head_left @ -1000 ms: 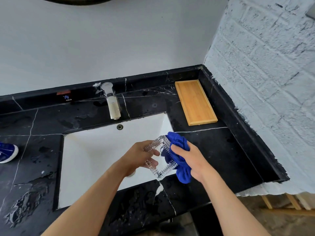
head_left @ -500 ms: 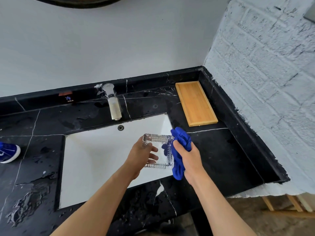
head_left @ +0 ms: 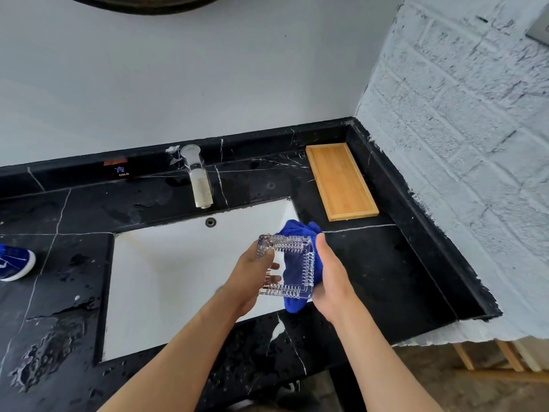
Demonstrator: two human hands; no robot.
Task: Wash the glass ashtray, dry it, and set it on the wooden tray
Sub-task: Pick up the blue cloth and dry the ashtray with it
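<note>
Over the sink's right end the left hand [head_left: 252,275] has its grip closed on the glass ashtray [head_left: 286,266] while the right hand [head_left: 331,278] presses a blue cloth [head_left: 297,257] against it, and the wooden tray [head_left: 341,181] lies beyond on the tabletop, nearer the right hand.

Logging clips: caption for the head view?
Left hand holds glass ashtray over sink; right hand wipes with blue cloth.
</note>
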